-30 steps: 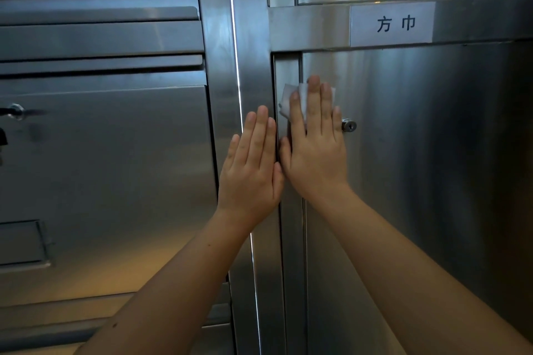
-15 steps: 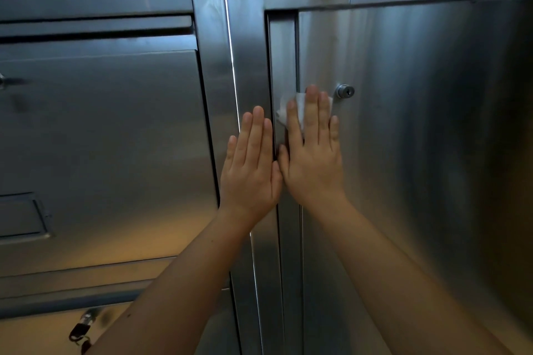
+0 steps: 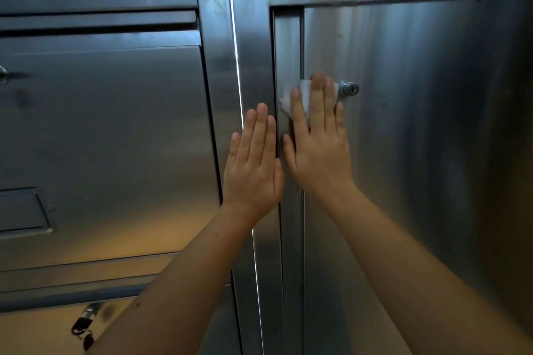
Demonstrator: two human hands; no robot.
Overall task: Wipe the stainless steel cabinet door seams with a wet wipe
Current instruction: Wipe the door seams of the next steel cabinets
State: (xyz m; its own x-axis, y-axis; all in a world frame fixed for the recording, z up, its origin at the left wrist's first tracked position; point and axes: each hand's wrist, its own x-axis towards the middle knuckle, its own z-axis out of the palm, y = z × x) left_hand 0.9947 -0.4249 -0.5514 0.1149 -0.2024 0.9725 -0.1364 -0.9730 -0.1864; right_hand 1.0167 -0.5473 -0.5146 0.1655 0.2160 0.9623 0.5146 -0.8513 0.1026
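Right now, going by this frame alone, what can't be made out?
All in the head view:
- wipe: mostly under the right hand's fingers, so its full shape is hidden.
- seam: the stretch under the right hand and forearm is covered.
- left lock: cut off by the left edge.
- padlock: small and dim, so open or locked cannot be told.
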